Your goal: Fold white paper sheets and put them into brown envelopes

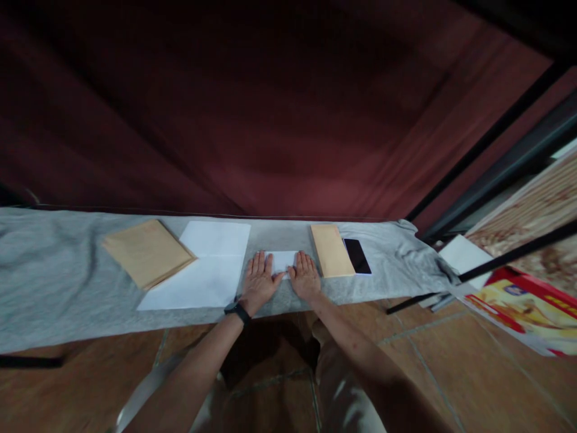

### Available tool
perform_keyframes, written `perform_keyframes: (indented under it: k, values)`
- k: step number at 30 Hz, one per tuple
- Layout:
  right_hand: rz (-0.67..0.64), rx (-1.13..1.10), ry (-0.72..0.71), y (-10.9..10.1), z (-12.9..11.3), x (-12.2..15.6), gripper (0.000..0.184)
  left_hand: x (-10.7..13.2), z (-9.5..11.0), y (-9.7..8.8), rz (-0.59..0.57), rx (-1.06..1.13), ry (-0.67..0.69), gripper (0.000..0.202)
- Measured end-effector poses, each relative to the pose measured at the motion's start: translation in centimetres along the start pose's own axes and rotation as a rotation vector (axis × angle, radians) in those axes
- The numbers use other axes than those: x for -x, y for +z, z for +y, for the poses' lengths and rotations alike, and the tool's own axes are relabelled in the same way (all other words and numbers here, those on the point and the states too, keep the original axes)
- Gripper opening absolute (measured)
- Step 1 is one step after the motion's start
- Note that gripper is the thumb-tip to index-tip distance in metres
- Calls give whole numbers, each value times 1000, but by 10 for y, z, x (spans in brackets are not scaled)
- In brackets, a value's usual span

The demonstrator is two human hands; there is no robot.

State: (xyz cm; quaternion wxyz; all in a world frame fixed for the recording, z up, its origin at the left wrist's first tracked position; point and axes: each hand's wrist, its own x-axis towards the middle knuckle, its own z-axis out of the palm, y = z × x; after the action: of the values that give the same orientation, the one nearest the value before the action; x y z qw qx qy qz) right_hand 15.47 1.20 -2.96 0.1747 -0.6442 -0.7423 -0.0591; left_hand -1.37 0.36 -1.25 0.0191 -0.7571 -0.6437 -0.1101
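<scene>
Head view: left hand (260,282) and right hand (306,279) lie straight-fingered (no grip visible) over opposite ends of the small paper (283,260), seemingly to hold it flat.

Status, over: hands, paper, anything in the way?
Left hand, right hand: palms down at opposite ends of small white rectangular paper. Paper: on grey cloth. Only the hands cover it; tan rectangular paper envelope close by right hand.
</scene>
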Motion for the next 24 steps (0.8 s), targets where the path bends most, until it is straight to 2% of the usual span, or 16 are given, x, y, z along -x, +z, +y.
perform_keyframes:
  k: [7, 11, 17, 24]
  values:
    - [91, -21, 41, 0, 0, 11, 56, 1, -1, -2, -18, 9, 16, 84]
    - [37, -58, 42, -7, -6, 8, 53, 1, -2, 0, 4, 12, 17, 83]
    - [-86, -151, -105, -9, -21, -1, 49, 1, -3, 0, 13, 2, 44, 75]
    - [-70, -151, -30, -8, -2, -12, 48, 1, -1, -4, -13, -15, 27, 68]
